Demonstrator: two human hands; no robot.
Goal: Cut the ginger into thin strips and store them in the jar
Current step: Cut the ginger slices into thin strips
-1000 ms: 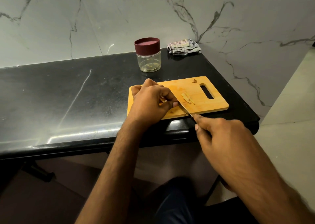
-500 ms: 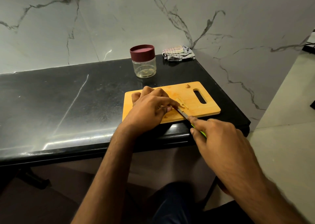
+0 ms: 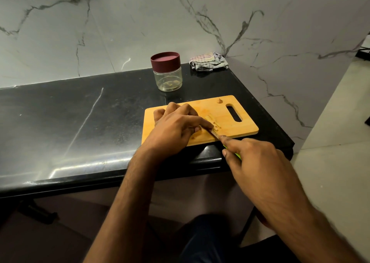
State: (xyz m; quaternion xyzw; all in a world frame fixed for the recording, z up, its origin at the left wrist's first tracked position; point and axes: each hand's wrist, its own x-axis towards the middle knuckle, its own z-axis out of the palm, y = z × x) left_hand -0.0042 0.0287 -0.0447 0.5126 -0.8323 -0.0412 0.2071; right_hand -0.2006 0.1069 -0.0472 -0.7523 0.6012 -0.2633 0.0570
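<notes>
A wooden cutting board (image 3: 246, 125) lies near the counter's front right corner. On it my left hand (image 3: 176, 128) curls over a ginger piece, which its fingers mostly hide. Just right of those fingertips lie several thin ginger strips (image 3: 213, 120). My right hand (image 3: 254, 158) grips a knife with a green handle (image 3: 237, 155); its blade (image 3: 214, 135) runs up against my left fingertips. A small ginger scrap (image 3: 219, 101) sits at the board's far edge. The clear jar (image 3: 168, 77) with a maroon lid stands behind the board, lid on.
The black stone counter (image 3: 70, 118) ends just right of the board and drops to a pale floor (image 3: 336, 162). A folded striped cloth (image 3: 209, 61) lies in the back corner against the marble wall.
The view has shifted a little. My right hand with the knife has moved slightly along the board by my left fingertips; my left hand stays on the ginger.
</notes>
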